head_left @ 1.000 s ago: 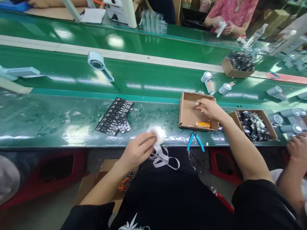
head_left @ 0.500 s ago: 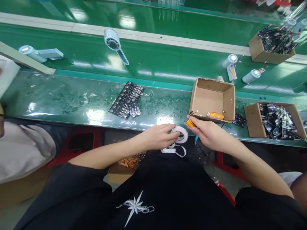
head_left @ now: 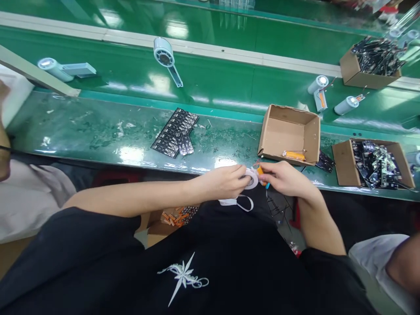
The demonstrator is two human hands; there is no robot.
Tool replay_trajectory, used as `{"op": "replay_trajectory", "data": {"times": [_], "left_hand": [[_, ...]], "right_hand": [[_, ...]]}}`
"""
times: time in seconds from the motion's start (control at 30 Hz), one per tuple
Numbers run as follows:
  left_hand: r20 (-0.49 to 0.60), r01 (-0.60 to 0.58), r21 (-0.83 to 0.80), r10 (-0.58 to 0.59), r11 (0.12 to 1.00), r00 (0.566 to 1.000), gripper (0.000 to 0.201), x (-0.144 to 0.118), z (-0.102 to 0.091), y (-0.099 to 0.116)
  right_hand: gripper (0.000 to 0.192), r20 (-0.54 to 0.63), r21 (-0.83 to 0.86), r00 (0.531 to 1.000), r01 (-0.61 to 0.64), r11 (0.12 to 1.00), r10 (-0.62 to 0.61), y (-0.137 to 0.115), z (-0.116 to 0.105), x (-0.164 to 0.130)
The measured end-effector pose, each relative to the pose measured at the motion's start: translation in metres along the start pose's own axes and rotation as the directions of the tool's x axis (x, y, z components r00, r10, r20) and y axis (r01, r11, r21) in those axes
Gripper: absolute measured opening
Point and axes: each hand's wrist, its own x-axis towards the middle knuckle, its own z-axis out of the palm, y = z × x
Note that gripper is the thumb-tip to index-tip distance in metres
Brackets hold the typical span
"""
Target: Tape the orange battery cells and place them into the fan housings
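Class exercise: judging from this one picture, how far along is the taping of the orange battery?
Done: an orange battery is out of the open box, in the right hand. In hand: it meets the white tape roll in the left hand. Left: wrapping not visible; another battery waits boxed.

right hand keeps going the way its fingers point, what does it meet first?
The tape roll, held by the left hand. The right hand points left, holding an orange cell already at the roll; depth unclear.
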Motion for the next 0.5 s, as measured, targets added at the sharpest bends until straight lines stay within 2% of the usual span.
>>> {"op": "replay_trajectory", "data": {"times": [0.03, 0.07, 0.1, 0.13, 0.17, 0.2, 0.23, 0.27, 0.33, 0.37, 0.4, 0.43, 0.47, 0.5], "left_hand": [[-0.023, 0.051, 0.018, -0.05, 0.999, 0.998, 0.021, 0.001, -0.002, 0.001], [-0.058, 0.106, 0.033, -0.104, 0.994, 0.993, 0.021, 0.002, -0.003, 0.002], [-0.101, 0.16, 0.045, -0.155, 0.986, 0.983, 0.021, 0.003, -0.003, 0.003], [-0.145, 0.209, 0.051, -0.2, 0.977, 0.969, 0.021, 0.004, -0.003, 0.005], [-0.185, 0.254, 0.05, -0.241, 0.966, 0.953, 0.02, 0.005, 0.0, 0.007], [-0.214, 0.292, 0.042, -0.277, 0.955, 0.937, 0.02, 0.007, 0.003, 0.01], [-0.23, 0.327, 0.032, -0.311, 0.945, 0.922, 0.02, 0.009, 0.008, 0.013], [-0.24, 0.356, 0.016, -0.342, 0.934, 0.908, 0.02, 0.013, 0.013, 0.018], [-0.268, 0.364, -0.065, -0.368, 0.929, 0.89, 0.018, 0.022, 0.022, 0.033], [-0.289, 0.296, -0.146, -0.327, 0.944, 0.9, 0.017, 0.026, 0.025, 0.044], [-0.323, 0.173, -0.242, -0.247, 0.955, 0.913, 0.015, 0.029, 0.027, 0.056], [-0.373, 0.024, -0.332, -0.155, 0.943, 0.915, 0.014, 0.028, 0.028, 0.069], [-0.426, -0.115, -0.405, -0.076, 0.907, 0.901, 0.015, 0.024, 0.029, 0.079], [-0.465, -0.194, -0.443, -0.039, 0.876, 0.884, 0.021, 0.015, 0.033, 0.085]], "right_hand": [[0.022, -0.194, 0.164, 0.981, 0.007, 0.986, 0.026, 0.004, 0.012, -0.001], [0.027, -0.396, 0.329, 0.914, 0.052, 0.943, 0.088, 0.006, 0.027, 0.0], [0.034, -0.572, 0.458, 0.802, 0.135, 0.879, 0.175, 0.008, 0.045, 0.0], [0.04, -0.696, 0.534, 0.667, 0.234, 0.813, 0.266, 0.008, 0.063, 0.002], [0.044, -0.767, 0.567, 0.542, 0.321, 0.759, 0.344, 0.008, 0.08, 0.004], [0.046, -0.797, 0.58, 0.451, 0.385, 0.717, 0.402, 0.007, 0.095, 0.006], [0.048, -0.801, 0.592, 0.404, 0.426, 0.684, 0.442, 0.007, 0.106, 0.008], [0.049, -0.792, 0.609, 0.396, 0.445, 0.657, 0.465, 0.007, 0.111, 0.009], [0.052, -0.754, 0.653, 0.455, 0.441, 0.616, 0.473, 0.011, 0.106, 0.01], [0.054, -0.745, 0.663, 0.473, 0.44, 0.606, 0.47, 0.015, 0.095, 0.009], [0.056, -0.752, 0.655, 0.464, 0.45, 0.607, 0.468, 0.02, 0.08, 0.007], [0.058, -0.777, 0.628, 0.422, 0.473, 0.618, 0.467, 0.025, 0.063, 0.005], [0.059, -0.813, 0.583, 0.354, 0.506, 0.636, 0.463, 0.029, 0.045, 0.001], [0.06, -0.847, 0.528, 0.277, 0.539, 0.656, 0.455, 0.034, 0.028, -0.002]]}}
